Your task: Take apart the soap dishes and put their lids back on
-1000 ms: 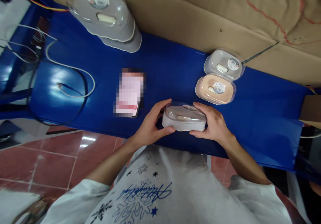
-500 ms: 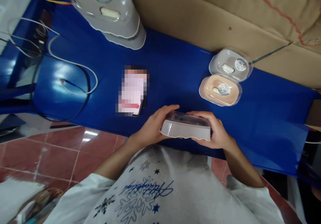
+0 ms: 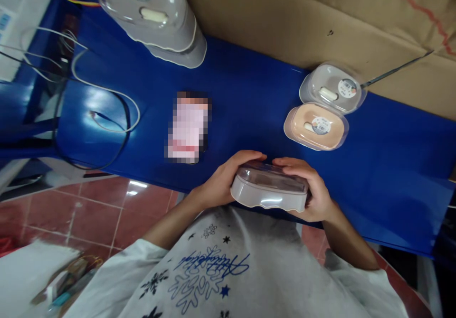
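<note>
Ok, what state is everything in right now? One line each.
Held grey box: clear lid on, held tilted.
Left hand: closed on that box's left end.
Right hand: closed on its right end.
Peach box: lid on, upright.
Small grey box: lid on, upright.
Large grey boxes: stacked, top one lidded.
Phone: screen bright, content pixelated.
White cable: loosely looped.

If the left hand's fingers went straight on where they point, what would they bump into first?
The left hand would probably bump the right hand, whose fingertips lie across a small gap by the box, though depth is unclear.
</note>
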A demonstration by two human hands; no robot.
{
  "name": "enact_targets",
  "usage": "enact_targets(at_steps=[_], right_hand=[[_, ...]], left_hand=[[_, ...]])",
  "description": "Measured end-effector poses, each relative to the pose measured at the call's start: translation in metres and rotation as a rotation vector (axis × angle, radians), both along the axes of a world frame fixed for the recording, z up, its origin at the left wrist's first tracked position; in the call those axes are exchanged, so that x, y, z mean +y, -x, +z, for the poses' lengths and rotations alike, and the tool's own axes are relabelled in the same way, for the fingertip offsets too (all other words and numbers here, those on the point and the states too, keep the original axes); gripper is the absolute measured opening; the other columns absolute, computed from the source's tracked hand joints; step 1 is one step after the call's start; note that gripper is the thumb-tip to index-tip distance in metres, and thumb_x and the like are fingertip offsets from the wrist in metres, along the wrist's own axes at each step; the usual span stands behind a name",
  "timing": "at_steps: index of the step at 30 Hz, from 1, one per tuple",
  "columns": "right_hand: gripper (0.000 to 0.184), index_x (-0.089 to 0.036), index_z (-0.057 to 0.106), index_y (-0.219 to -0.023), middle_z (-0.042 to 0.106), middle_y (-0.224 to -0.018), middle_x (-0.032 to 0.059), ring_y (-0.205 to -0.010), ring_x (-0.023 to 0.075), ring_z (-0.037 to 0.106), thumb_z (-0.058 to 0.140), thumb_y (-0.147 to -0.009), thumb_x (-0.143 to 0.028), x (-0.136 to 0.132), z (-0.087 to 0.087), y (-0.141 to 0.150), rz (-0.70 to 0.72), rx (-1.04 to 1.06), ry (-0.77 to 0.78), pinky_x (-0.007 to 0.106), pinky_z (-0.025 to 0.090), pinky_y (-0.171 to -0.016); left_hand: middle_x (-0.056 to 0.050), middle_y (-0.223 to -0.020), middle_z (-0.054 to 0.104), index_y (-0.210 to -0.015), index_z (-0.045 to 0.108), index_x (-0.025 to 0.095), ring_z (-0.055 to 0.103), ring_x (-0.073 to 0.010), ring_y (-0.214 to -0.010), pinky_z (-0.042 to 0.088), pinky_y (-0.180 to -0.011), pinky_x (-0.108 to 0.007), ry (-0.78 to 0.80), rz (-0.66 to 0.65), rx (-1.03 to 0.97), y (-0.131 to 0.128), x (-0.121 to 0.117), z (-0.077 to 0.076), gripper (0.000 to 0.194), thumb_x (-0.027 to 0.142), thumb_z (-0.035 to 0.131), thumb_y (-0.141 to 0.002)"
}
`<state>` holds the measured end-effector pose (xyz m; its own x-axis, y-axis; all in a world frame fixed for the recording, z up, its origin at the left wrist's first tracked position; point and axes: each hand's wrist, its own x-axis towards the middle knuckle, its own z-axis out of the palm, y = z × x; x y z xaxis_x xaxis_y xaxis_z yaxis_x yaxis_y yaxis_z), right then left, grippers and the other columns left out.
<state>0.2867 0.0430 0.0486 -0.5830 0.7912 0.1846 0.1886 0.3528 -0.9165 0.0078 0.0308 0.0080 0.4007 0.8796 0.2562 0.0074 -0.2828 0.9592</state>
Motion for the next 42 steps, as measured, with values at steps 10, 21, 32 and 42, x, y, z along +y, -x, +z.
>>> enact_targets(at_steps=[10,21,32,42], right_hand=[[0.076,-0.043,0.047,-0.156,0.068,-0.146,0.0055,-0.139,0.0367,0.064,0.085,-0.09,-0.048,-0.003,0.007,0.0,0.0,-0.045,-0.112,0.067,0.046,-0.126],[0.076,-0.041,0.054,-0.157,0.068,-0.15,0.0052,-0.144,0.0356,0.061,0.087,-0.089,-0.049,0.007,0.004,0.011,0.042,-0.04,-0.057,0.064,0.05,-0.122],[0.081,-0.036,0.052,-0.158,0.066,-0.152,0.0079,-0.145,0.034,0.06,0.087,-0.088,-0.054,0.012,-0.003,0.01,0.096,-0.014,-0.013,0.06,0.051,-0.122],[0.081,-0.032,0.048,-0.161,0.062,-0.158,0.0111,-0.149,0.0309,0.059,0.087,-0.09,-0.037,0.009,-0.003,0.012,0.15,-0.05,0.073,0.051,0.053,-0.122]], left_hand=[[-0.014,-0.149,0.062,-0.147,0.055,0.032,0.062,-0.0314,-0.139,0.06,-0.109,-0.052,0.051,0.042,-0.09,-0.011,0.003,0.012,0.059,0.045,0.081,-0.095],[-0.015,-0.162,0.051,-0.15,0.047,0.037,0.059,-0.0343,-0.145,0.056,-0.114,-0.058,0.007,0.108,-0.054,-0.008,-0.001,0.004,0.069,0.051,0.082,-0.093],[-0.016,-0.151,0.063,-0.145,0.053,0.031,0.063,-0.031,-0.141,0.06,-0.106,-0.048,0.047,0.07,-0.089,-0.004,0.001,-0.004,0.065,0.043,0.086,-0.091],[-0.011,-0.129,0.075,-0.137,0.06,0.027,0.075,-0.0247,-0.116,0.063,-0.091,-0.037,-0.045,0.027,0.005,0.009,0.014,-0.009,0.061,0.036,0.092,-0.086]])
